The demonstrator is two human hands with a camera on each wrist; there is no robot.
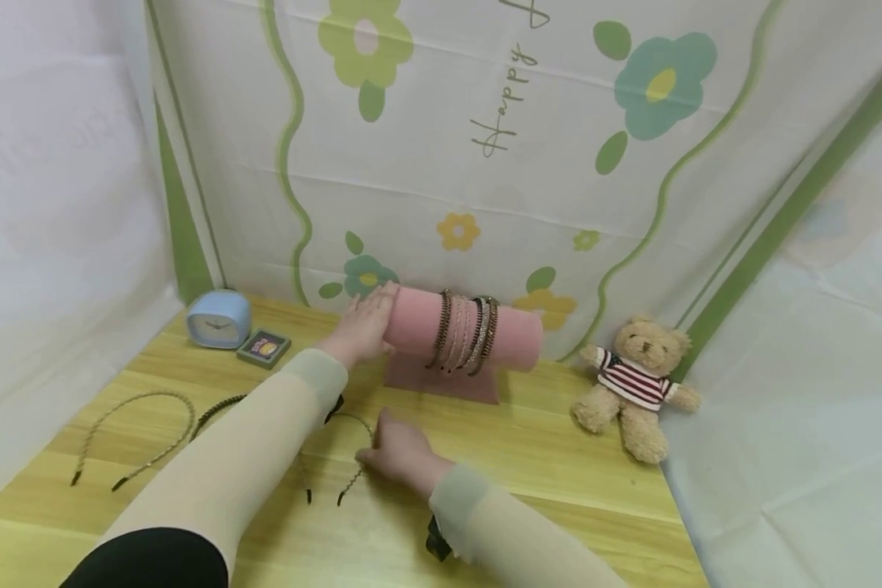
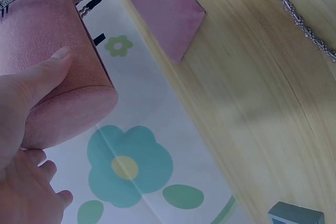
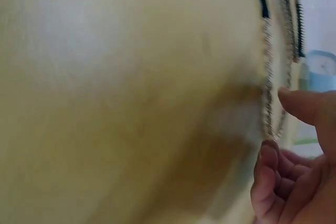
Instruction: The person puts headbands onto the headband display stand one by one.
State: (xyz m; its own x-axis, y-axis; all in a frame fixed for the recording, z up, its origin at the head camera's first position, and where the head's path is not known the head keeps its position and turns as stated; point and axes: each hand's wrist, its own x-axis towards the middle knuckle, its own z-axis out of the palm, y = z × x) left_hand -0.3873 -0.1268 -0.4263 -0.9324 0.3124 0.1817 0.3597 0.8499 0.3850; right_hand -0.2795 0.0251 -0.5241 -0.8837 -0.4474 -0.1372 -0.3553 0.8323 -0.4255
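A pink padded roll stand [image 1: 415,318] stands near the back of the table, several decorated headbands [image 1: 442,331] hung round its middle. My left hand [image 1: 363,328] holds the roll's left end; in the left wrist view its thumb [image 2: 55,69] presses on the pink surface and the fingers reach round the end. A beaded headband [image 3: 268,72] lies on the table in front of the stand. My right hand [image 1: 407,451] is at its right side, thumb and fingers apart around the band in the right wrist view. My left forearm hides part of the headbands behind it.
To the left lie a braided headband [image 1: 189,408] and a dark headband [image 1: 216,408], partly covered by my sleeve. A blue clock [image 1: 219,318] and a small framed tile [image 1: 264,348] stand at the back left. A teddy bear [image 1: 635,384] sits at the right edge.
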